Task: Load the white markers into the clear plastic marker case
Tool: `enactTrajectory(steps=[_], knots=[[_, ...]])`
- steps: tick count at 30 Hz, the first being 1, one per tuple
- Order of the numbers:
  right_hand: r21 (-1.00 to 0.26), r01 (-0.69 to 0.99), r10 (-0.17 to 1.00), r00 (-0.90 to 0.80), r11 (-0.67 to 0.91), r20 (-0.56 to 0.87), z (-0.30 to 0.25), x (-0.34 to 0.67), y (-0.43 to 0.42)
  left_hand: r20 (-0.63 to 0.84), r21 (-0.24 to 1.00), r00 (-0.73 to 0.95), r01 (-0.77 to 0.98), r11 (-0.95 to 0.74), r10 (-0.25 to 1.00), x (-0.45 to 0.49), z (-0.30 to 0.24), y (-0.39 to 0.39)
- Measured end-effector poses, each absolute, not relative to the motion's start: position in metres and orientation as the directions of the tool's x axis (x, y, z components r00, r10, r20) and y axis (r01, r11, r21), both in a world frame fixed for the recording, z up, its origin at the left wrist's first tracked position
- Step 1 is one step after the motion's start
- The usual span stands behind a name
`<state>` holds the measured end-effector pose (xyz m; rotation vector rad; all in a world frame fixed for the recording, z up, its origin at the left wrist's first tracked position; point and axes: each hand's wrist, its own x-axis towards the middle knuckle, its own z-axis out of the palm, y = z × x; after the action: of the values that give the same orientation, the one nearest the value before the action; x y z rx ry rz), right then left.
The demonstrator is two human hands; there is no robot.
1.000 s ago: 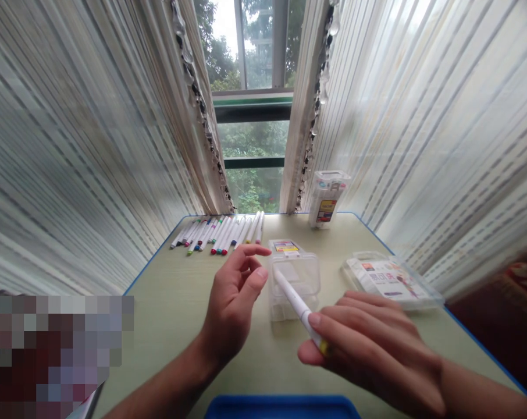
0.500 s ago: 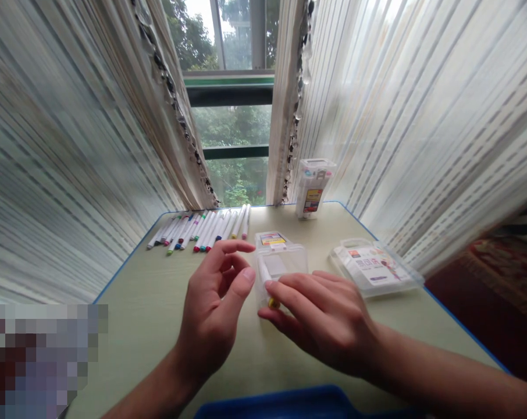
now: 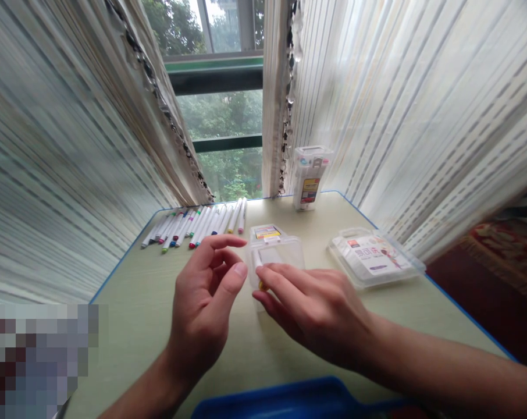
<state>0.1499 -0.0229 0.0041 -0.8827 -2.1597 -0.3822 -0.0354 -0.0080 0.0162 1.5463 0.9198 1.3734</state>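
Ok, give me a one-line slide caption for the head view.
Right hand holds a yellow-tipped white marker in a clear plastic case, left hand open beside it, a row of markers behind.

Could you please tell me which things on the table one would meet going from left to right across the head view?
row of markers → small clear box → upright clear box → flat clear case
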Motion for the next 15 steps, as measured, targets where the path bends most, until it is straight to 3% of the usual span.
enactTrajectory(steps=[15], knots=[[-0.177,0.682,0.611,-0.469,0.709,0.638,0.0070,0.1487,-0.0275,0.364,0.930,0.099,0.023,-0.368,0.926,-0.0330,0.0193,-0.0082]])
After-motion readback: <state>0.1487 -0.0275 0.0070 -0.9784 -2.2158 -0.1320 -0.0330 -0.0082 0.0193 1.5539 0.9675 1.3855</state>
